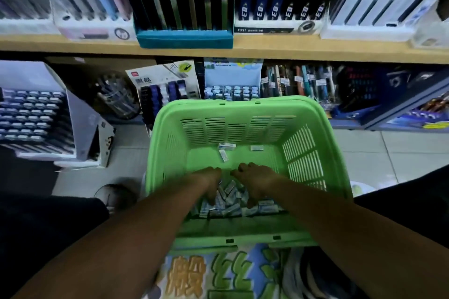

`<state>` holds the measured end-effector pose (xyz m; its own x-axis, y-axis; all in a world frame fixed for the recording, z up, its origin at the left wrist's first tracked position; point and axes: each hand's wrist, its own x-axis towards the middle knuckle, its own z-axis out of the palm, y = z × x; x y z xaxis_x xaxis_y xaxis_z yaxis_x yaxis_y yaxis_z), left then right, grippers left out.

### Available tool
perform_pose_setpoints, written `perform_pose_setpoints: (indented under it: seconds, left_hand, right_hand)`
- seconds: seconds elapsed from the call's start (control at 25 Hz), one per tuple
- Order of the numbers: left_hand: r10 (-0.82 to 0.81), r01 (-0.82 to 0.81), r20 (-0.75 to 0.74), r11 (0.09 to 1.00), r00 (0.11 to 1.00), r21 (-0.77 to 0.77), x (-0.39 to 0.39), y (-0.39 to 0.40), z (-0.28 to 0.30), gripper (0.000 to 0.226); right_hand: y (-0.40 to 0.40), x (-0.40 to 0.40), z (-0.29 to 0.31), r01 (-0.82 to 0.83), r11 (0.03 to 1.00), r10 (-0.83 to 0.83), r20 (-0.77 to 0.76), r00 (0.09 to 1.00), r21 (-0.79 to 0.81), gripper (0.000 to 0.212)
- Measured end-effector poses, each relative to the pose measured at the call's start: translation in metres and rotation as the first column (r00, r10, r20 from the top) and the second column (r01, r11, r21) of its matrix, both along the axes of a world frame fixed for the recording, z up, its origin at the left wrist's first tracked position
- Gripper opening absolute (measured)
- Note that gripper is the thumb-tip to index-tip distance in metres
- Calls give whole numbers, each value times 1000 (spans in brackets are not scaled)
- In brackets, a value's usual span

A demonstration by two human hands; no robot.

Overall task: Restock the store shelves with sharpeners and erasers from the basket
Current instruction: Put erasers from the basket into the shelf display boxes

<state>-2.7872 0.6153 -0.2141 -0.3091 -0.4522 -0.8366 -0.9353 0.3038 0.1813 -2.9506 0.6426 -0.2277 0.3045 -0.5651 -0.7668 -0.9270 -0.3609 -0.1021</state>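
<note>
A green plastic basket (245, 107) stands on the floor in front of the shelves. A pile of small white-and-blue boxed erasers (230, 201) lies at its near side. Three loose ones (227, 146) lie near the far wall. Both my hands are inside the basket, bent at the wrist. My left hand (210, 183) curls its fingers down into the left of the pile. My right hand (255, 183) curls its fingers over the erasers on the right. The fingertips are partly buried among the boxes.
A wooden shelf edge (218, 50) runs across above the basket, carrying display boxes of pens. Below it stand an eraser display (232, 91), a dark card display (167, 90) and a large tilted box of stock (34, 114) at left. A printed bag (218, 274) lies under the basket's near rim.
</note>
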Motion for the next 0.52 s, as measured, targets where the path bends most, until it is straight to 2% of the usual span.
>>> perform_pose_setpoints:
  seconds: [0.08, 0.2, 0.24, 0.32, 0.36, 0.52]
  left_hand:
    - [47, -47, 5, 998, 999, -41, 8, 0, -10, 63]
    - [229, -229, -44, 973, 972, 9, 20, -4, -24, 70]
    - [284, -283, -65, 959, 957, 22, 20, -6, -27, 62]
    - [344, -345, -94, 939, 934, 2, 15, -7, -32, 26]
    - [363, -365, -101, 931, 926, -3, 10, -6, -33, 20]
    - [457, -457, -93, 889, 884, 24, -7, 1, -40, 45]
  right_hand:
    - [2, 3, -9, 28, 1000, -28, 17, 999, -8, 108]
    - [2, 1, -17, 105, 994, -103, 84, 991, -16, 100]
    - [1, 1, -18, 132, 991, -130, 110, 985, -7, 99]
    - [-1, 3, -20, 184, 982, -187, 161, 969, 31, 101]
    - [-2, 6, -21, 196, 979, -201, 180, 963, 47, 101]
    - [-6, 10, -26, 169, 983, -179, 198, 964, 68, 95]
